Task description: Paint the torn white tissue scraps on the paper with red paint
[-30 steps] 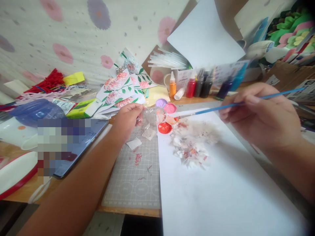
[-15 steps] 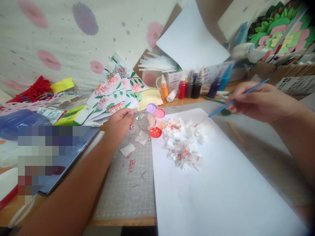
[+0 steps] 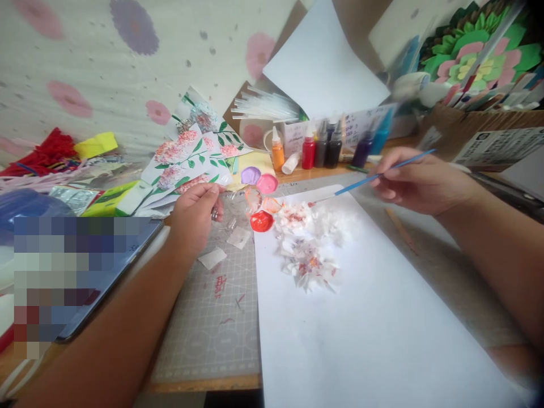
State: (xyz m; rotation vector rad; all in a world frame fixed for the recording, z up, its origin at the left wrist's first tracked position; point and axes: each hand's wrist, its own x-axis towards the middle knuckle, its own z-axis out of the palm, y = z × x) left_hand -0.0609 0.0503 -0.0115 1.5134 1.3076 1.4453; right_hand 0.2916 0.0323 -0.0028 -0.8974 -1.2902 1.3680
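Observation:
My right hand pinches a blue paintbrush, its reddish tip at the upper edge of a crumpled white paper flower dabbed with orange-red. Between the fingers of my left hand is the edge of a clear plastic paint palette. Its wells hold lilac, pink, pale orange and red paint. Two more white paper flowers lie on a white paper sheet: one nearer me with reddish and purple dabs, the other mostly white.
Paint bottles stand at the back beside painted flower pictures. A tablet lies left on the table. Under the paper is a grey cutting mat with small white scraps. A cardboard box holds pens at right.
My right hand has moved left with the paintbrush, bringing its tip from the whitest flower to the orange-dabbed one. My left hand still holds the palette. The whole view has shifted slightly.

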